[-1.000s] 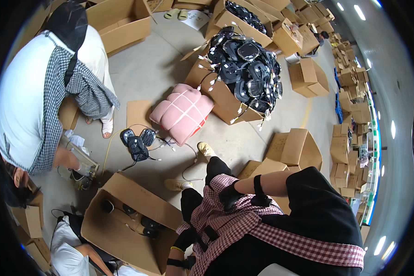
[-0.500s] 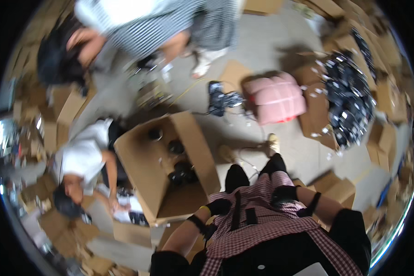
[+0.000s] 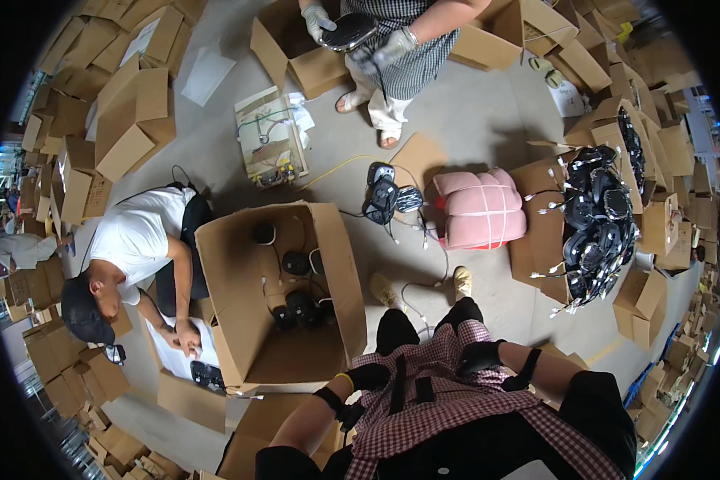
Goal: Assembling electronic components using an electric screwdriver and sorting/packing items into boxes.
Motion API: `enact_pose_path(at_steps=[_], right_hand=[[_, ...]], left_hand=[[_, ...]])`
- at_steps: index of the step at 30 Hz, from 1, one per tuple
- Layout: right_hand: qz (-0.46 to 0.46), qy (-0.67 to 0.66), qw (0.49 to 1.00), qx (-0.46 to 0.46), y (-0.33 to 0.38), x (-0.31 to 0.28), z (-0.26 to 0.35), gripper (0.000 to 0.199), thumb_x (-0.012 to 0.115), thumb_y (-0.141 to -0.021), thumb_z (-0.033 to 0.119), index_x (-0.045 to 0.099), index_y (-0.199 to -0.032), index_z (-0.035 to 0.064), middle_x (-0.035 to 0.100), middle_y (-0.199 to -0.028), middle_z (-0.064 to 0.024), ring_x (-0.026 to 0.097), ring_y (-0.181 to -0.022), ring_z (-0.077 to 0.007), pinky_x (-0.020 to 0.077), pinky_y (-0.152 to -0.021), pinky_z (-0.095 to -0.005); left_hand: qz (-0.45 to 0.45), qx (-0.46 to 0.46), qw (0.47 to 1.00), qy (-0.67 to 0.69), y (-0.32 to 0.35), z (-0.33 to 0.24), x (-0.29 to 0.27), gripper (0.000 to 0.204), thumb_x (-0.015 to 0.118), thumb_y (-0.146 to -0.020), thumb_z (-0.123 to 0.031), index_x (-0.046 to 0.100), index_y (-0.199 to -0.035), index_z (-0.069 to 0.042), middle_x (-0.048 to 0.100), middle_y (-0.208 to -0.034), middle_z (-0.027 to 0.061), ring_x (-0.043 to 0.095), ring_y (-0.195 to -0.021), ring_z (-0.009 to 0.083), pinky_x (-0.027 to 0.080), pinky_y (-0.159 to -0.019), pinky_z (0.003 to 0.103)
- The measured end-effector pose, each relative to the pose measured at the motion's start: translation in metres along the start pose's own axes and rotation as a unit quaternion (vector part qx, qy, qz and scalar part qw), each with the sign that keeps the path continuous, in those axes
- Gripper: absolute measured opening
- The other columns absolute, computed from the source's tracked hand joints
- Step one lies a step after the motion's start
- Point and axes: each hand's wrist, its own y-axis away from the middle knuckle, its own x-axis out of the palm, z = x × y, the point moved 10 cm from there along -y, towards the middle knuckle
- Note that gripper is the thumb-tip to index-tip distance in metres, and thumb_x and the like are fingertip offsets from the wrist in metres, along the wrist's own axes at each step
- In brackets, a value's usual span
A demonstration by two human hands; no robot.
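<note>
My left hand [image 3: 370,376], in a black glove, rests against the pink checked apron [image 3: 448,408] at my front. On the other side of the apron lies my right hand [image 3: 478,358], also gloved in black. The dark fabric hides how the fingers of both hands are bent, and no object shows in either. Closest to my left hand is a large open cardboard box [image 3: 348,296] with several black round parts [image 3: 300,308] and thin cables inside. My shoes stand on the floor beyond the apron, a grey cable running near them.
A pink cushioned stool [image 3: 484,210] stands ahead, beside black parts [image 3: 382,196] on the floor. To the right, a box overflows with black cabled parts [image 3: 596,220]. A co-worker [image 3: 140,240] bends over a box at left; another person [image 3: 400,48] stands ahead holding a black part [image 3: 350,32].
The person ahead has straightened from a bent posture and now holds a black part in gloved hands. The view has shifted slightly and sharpened. My hands stay at the apron.
</note>
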Motion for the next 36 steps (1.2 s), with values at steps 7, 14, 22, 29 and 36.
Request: enact_pose_path(at_steps=[7, 14, 22, 29, 36], right_hand=[[0.024, 0.013, 0.999, -0.020, 0.005, -0.013, 0.021, 0.045, 0.055, -0.087, 0.043, 0.071, -0.100, 0.0029, 0.069, -0.101, -0.0194, 0.064, -0.096, -0.0331, 0.0476, -0.089, -0.0416], [0.065, -0.004, 0.997, -0.038, 0.000, 0.000, 0.015, 0.049, 0.056, -0.087, 0.048, 0.071, -0.105, 0.0048, 0.067, -0.108, -0.0181, 0.061, -0.104, -0.0315, 0.0452, -0.093, -0.0433], [0.015, 0.049, 0.969, -0.241, -0.018, -0.005, 0.007, 0.032, 0.064, -0.090, 0.035, 0.068, -0.112, 0.0119, 0.069, -0.103, -0.0084, 0.064, -0.093, -0.0202, 0.0498, -0.085, -0.0329], [-0.173, -0.195, 0.954, -0.149, -0.033, -0.129, 0.025, 0.019, 0.061, -0.090, 0.021, 0.068, -0.093, 0.0042, 0.065, -0.073, -0.0065, 0.063, -0.064, -0.0128, 0.0532, -0.059, -0.0287], [-0.146, -0.228, 0.961, -0.048, -0.045, -0.138, -0.003, 0.016, 0.061, -0.087, 0.021, 0.064, -0.084, 0.0057, 0.061, -0.071, -0.0072, 0.062, -0.067, -0.0174, 0.0506, -0.059, -0.0328]], left_hand=[[0.054, -0.019, 0.996, -0.071, 0.006, -0.003, 0.005, 0.020, 0.050, -0.099, -0.017, 0.061, -0.112, -0.006, 0.059, -0.082, -0.0004, 0.053, -0.065, 0.0113, 0.044, -0.055, 0.025], [0.041, -0.022, 0.946, -0.322, 0.006, -0.008, 0.006, 0.021, 0.052, -0.097, -0.014, 0.061, -0.113, -0.005, 0.061, -0.085, 0.0012, 0.055, -0.068, 0.0113, 0.045, -0.058, 0.026], [0.119, 0.075, 0.686, -0.714, 0.044, -0.079, 0.025, 0.029, 0.065, -0.087, -0.027, 0.065, -0.108, -0.007, 0.066, -0.109, 0.0123, 0.063, -0.097, 0.0273, 0.048, -0.088, 0.036], [-0.044, 0.108, 0.766, -0.632, 0.022, -0.138, 0.007, 0.053, 0.069, -0.079, -0.049, 0.063, -0.117, -0.012, 0.066, -0.115, 0.0119, 0.062, -0.105, 0.0320, 0.048, -0.094, 0.040], [-0.145, 0.020, 0.703, -0.696, 0.010, -0.124, 0.023, 0.063, 0.055, -0.084, -0.060, 0.061, -0.116, -0.006, 0.068, -0.104, 0.0187, 0.066, -0.094, 0.0341, 0.053, -0.083, 0.042]])
